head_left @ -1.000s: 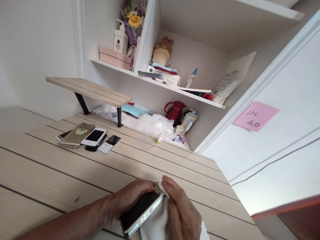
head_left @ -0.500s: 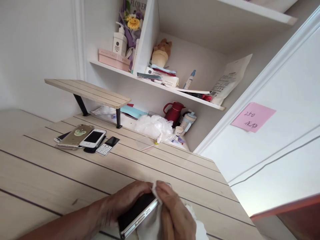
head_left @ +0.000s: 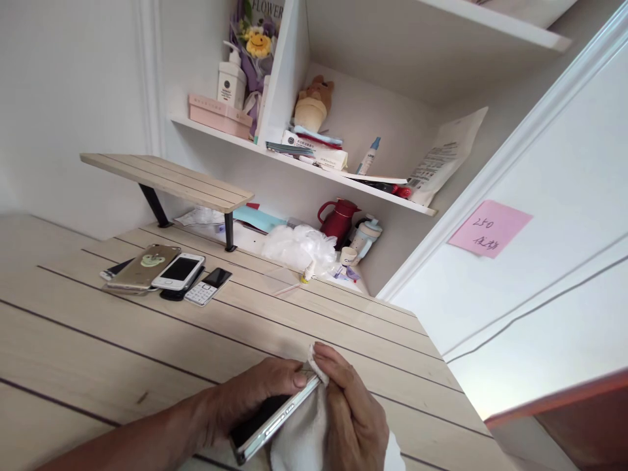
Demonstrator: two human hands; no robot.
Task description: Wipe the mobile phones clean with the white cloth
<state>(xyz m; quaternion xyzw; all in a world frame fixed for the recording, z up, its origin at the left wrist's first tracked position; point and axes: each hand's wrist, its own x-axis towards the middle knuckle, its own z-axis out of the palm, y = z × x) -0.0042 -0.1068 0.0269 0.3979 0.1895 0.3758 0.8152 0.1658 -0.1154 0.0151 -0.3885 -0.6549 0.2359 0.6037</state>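
Note:
Low in the head view, my left hand (head_left: 255,392) grips a dark-screened smartphone (head_left: 282,418) with a silvery edge, its thumb lying along the screen side near the upper end. The phone is tilted, its side buttons facing up and right. My right hand (head_left: 350,412) is closed on a white cloth (head_left: 301,435), pressing a fold of it against the phone's upper right end. The rest of the cloth hangs below the phone and past the right wrist. The phone's underside and some of the left fingers are hidden.
Several phones lie at the left, among them a gold smartphone (head_left: 144,267), a white smartphone (head_left: 179,270) and a keypad phone (head_left: 209,286). Behind stand a small wooden riser (head_left: 167,180), a crumpled plastic bag (head_left: 299,248), a red jug (head_left: 338,219) and shelves (head_left: 353,183).
My right hand has shifted slightly with the cloth around the phone's upper end. My left thumb shows more plainly on the phone. The camera view has shifted a little.

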